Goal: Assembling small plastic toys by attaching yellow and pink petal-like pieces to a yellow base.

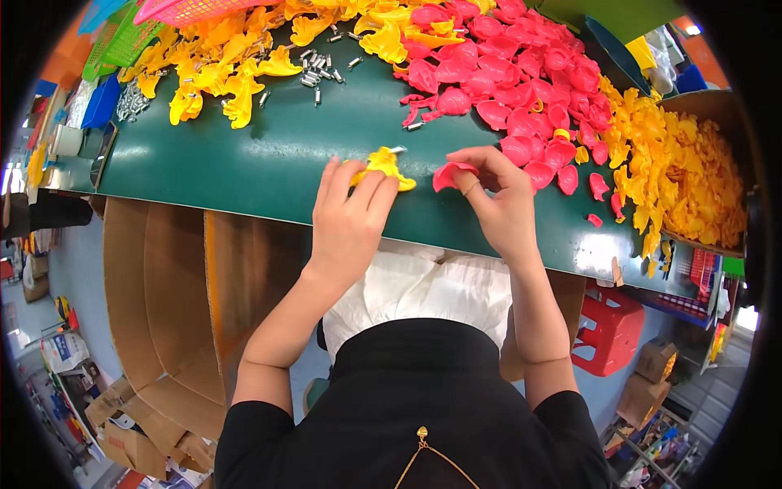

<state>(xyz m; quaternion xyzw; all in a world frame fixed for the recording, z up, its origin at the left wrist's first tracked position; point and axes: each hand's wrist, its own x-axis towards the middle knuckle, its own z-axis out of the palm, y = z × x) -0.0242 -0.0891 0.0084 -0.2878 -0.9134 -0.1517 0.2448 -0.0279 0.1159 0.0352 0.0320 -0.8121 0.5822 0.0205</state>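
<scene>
My left hand (pixel 352 204) is closed on a yellow plastic part (pixel 386 165) with a small metal cylinder at its top, low over the green table (pixel 269 171). To its right, my right hand (pixel 501 196) pinches a pink cupped plastic piece (pixel 453 175) between thumb and fingers. A gap separates the two pieces. Beyond my right hand spreads a heap of pink cupped pieces (pixel 521 73). Loose metal cylinders (pixel 318 69) lie farther off, beside a pile of yellow parts (pixel 236 81) at the far left.
A cardboard box (pixel 713 175) heaped with small yellow-orange pieces stands at the right. Baskets, one pink (pixel 191 8) and one green (pixel 130 39), sit at the far left, near a blue bin (pixel 102 102). Below the table are an open carton (pixel 155 285) and a red stool (pixel 609 330).
</scene>
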